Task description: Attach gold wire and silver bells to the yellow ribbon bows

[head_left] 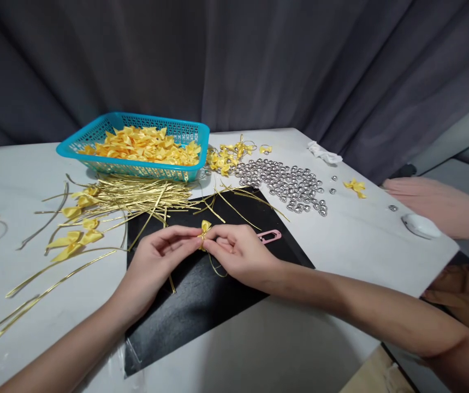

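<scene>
Both hands meet over a black mat point(201, 305), pinching one small yellow ribbon bow point(205, 226) between the fingertips. My left hand point(158, 256) grips the bow from the left, thumb and fingers pressed together. From the other side my right hand point(238, 251) holds its middle, fingers curled. A thin gold cord point(218, 270) hangs in a loop below the right fingers. How the cord passes round the bow is partly hidden by the fingertips. Just beyond the right wrist, a pink-handled tool point(271, 236) lies on the mat, partly covered.
A blue basket point(131, 164) full of yellow bows stands at the back left. Gold cords point(144, 194) lie heaped before it, with bows point(72, 243) at left. Silver beads point(291, 183) spread across the back right, near a white tissue point(324, 153) and a white dish point(420, 225).
</scene>
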